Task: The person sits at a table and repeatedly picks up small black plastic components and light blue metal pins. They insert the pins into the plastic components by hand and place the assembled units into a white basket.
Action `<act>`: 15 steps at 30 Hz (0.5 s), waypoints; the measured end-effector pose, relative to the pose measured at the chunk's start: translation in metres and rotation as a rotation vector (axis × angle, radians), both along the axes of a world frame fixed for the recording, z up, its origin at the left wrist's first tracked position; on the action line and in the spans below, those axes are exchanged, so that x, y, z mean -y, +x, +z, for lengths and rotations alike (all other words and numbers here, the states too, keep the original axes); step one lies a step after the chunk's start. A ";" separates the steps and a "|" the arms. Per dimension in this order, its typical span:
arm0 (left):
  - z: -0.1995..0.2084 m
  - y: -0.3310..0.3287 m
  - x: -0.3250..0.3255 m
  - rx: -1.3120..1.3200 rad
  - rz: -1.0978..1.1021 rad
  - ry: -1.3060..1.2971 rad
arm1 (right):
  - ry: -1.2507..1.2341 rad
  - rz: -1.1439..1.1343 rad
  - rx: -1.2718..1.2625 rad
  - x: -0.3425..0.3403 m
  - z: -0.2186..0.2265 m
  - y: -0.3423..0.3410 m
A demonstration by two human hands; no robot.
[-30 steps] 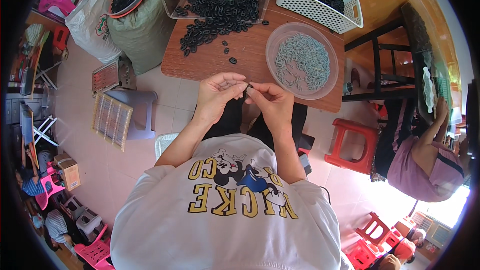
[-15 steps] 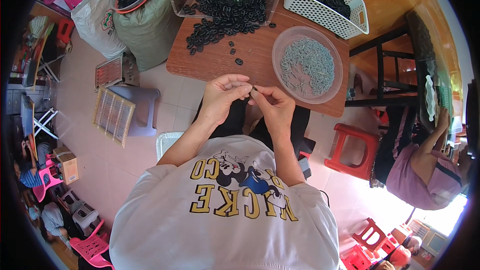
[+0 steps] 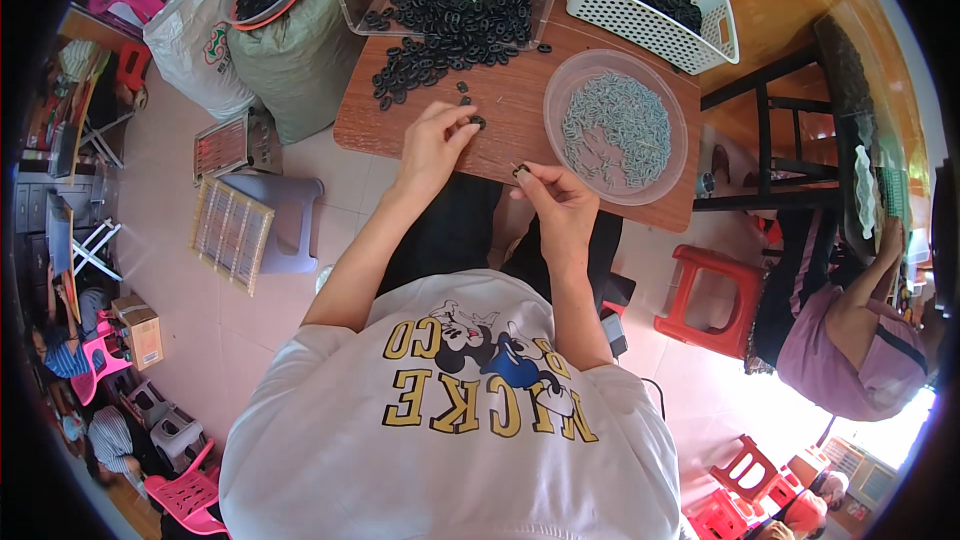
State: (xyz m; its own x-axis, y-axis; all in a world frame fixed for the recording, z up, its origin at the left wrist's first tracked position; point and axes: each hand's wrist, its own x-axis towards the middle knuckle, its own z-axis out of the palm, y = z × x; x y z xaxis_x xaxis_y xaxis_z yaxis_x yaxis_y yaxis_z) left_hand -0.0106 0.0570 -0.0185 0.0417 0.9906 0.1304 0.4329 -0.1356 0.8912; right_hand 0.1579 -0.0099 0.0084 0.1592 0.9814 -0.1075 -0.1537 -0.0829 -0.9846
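Observation:
My left hand [image 3: 432,148] reaches over the table's near part. Its thumb and forefinger close at the edge of a single black oval ring-shaped piece [image 3: 478,123] by the tabletop. Near the front edge, my right hand [image 3: 563,202] pinches a small dark oval piece [image 3: 520,170] between thumb and fingertip. To its right stands a round clear tub [image 3: 552,120] with many small greyish-blue, pin-like metal parts [image 3: 640,130]. A heap of black oval pieces [image 3: 430,58] spills from a clear plastic bin [image 3: 350,10] lying at the far side.
The brown wooden table [image 3: 380,135] spans the space before me. A white perforated basket [image 3: 690,55] of black pieces stands far right. Stuffed sacks [image 3: 285,80] stand left, one topped by a bowl [image 3: 262,18]. A red stool [image 3: 705,300] and another person [image 3: 850,350] are at right.
My hands have come apart. The left went forward to the lone black oval piece on the table; the right shifted slightly right, keeping its small dark piece.

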 end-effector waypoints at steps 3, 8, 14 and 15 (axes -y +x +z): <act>-0.014 0.000 -0.012 -0.246 -0.060 0.169 | -0.022 0.019 -0.017 0.002 0.002 -0.001; -0.019 0.001 -0.014 -0.275 -0.056 0.228 | -0.027 0.036 -0.058 0.001 -0.006 0.001; -0.010 0.003 -0.008 -0.025 0.004 -0.026 | -0.026 0.065 -0.191 -0.007 -0.014 0.002; -0.013 0.003 -0.007 0.201 -0.011 -0.125 | -0.017 0.064 -0.210 -0.009 -0.017 0.001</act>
State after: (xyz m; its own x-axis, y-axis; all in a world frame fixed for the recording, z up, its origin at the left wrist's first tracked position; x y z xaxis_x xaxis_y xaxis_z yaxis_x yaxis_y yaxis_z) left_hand -0.0079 0.0642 -0.0311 0.0383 0.9992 0.0134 0.2439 -0.0223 0.9695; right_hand 0.1593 -0.0010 -0.0089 0.0687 0.9865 -0.1486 -0.3495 -0.1157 -0.9298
